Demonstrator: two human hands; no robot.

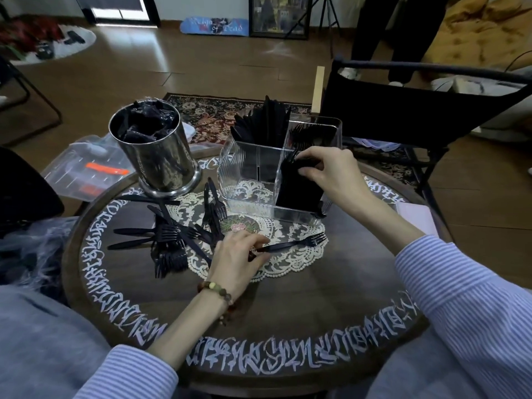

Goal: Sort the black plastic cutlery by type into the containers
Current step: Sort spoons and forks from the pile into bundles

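Many forks and knives (169, 240) lie loose at the bench's (288, 306) left. Left hand (236, 254) pinches one fork (293, 244) by its handle; right hand (328, 171) seats a fork bundle (299, 185) in the clear divided container (247, 171). Next, that fork probably joins them.

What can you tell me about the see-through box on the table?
The clear plastic box stands upright on a lace doily at the far side of the round table. It looks like ribbed clear plastic with inner walls that split it into compartments. Black knives stick up from the far left one, and black forks fill the near right one, where the right hand grips them. The near left compartment looks empty.
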